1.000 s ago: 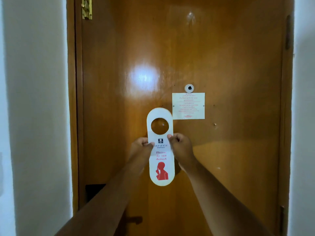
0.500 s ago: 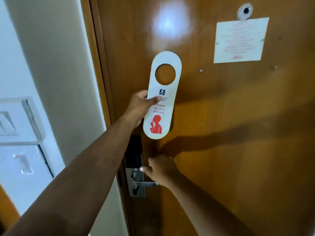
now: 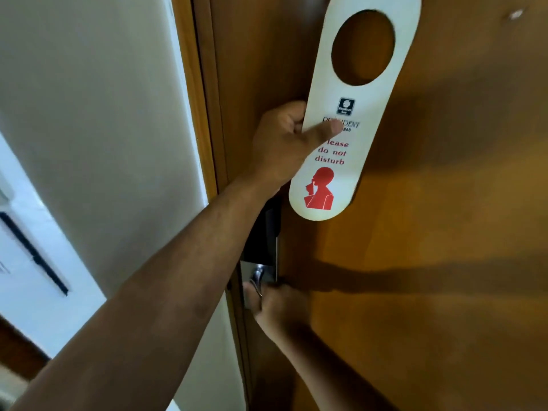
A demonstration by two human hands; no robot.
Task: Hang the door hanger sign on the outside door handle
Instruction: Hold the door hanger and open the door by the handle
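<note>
Two hands: left hand fingers pinched on door hanger sign, right hand fingers curled around door handle.

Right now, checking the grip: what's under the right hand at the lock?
The right hand covers the metal door handle; only its inner end shows at the lock plate. The lever itself is hidden.

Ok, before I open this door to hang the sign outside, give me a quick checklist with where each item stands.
1. Left hand grips sign: ok.
2. Sign's hole unobstructed: ok.
3. Right hand on handle: ok.
4. Handle pressed down enough: cannot tell.
5. Door open: not ok, it looks shut against the frame.
6. Outside handle free: cannot tell, hidden behind the door.
</note>
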